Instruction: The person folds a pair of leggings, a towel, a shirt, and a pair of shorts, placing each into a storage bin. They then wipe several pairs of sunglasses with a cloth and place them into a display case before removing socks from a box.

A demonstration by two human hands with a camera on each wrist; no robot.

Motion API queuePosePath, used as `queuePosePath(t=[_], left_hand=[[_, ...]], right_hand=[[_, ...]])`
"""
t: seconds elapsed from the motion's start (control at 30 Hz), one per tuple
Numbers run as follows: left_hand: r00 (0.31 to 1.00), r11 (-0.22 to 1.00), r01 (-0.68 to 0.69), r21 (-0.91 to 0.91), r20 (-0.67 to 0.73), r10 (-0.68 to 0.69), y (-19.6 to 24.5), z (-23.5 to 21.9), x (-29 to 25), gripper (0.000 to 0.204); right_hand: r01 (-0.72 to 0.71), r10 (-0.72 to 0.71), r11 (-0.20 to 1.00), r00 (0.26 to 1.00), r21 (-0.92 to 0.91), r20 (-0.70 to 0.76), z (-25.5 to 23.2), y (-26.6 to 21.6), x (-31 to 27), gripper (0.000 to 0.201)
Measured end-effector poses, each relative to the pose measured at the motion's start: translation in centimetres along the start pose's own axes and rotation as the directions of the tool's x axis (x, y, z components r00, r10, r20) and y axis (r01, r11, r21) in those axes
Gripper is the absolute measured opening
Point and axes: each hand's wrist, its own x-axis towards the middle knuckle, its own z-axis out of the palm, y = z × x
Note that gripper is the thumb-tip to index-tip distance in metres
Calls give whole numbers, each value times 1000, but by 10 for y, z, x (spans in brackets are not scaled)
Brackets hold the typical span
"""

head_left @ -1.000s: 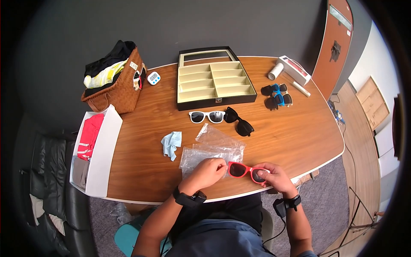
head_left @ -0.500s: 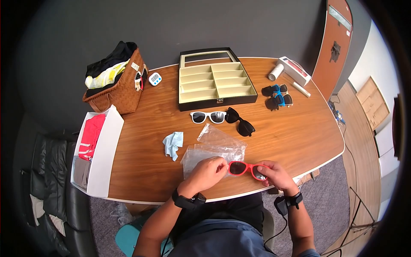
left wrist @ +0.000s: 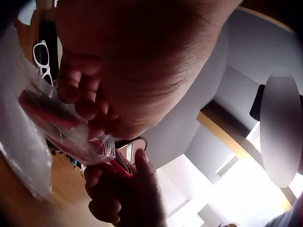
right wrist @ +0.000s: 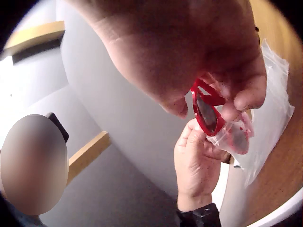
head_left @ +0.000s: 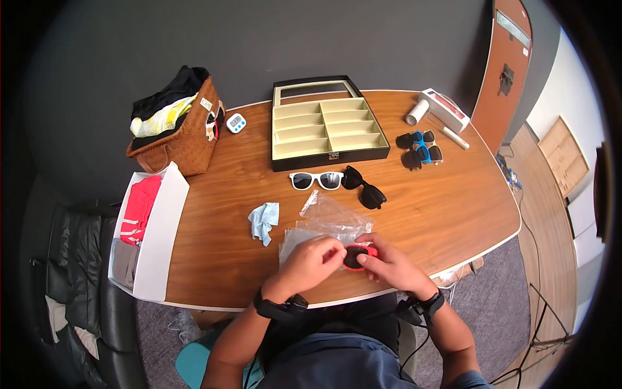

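My right hand [head_left: 396,267] grips a pair of red sunglasses [head_left: 354,258] at one end, close in front of my body. Their other end reaches inside a clear plastic bag [right wrist: 272,90], whose film shows over the red frame in both wrist views. My left hand [head_left: 312,260] pinches the mouth of that bag beside the glasses, with its fingertips near my right hand's. From the head view, one dark lens shows between the hands and the rest is covered. More clear plastic bags [head_left: 334,211] lie flat just beyond the hands.
White sunglasses [head_left: 316,181] and black sunglasses [head_left: 365,188] lie before an open compartment case [head_left: 330,157]. A blue cloth [head_left: 264,222] rests to the left. Along the left stand a white box [head_left: 162,240], a wicker basket [head_left: 194,146] and a timer [head_left: 236,123]; more sunglasses [head_left: 421,152] lie at right.
My right hand has moved left with the red sunglasses, bringing them into the bag at my left hand. One lens, visible before, is now out of sight in the head view.
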Motion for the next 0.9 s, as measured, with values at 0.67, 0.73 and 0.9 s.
queuePosePath(t=[0.67,0.73,0.9], left_hand=[[925,947,-268,179,-226,304,15,-40,-7,16],[943,976,-184,120,-257,209,9,-54,-16,18],[912,945,-58,321,-369,181,-60,-91,-28,16]], right_hand=[[177,-212,837,977,517,8,26,-22,79,11],[233,-233,858,971,459,-57,18,-26,100,9],[328,-288,838,945,435,-158,-22,-59,166,9]])
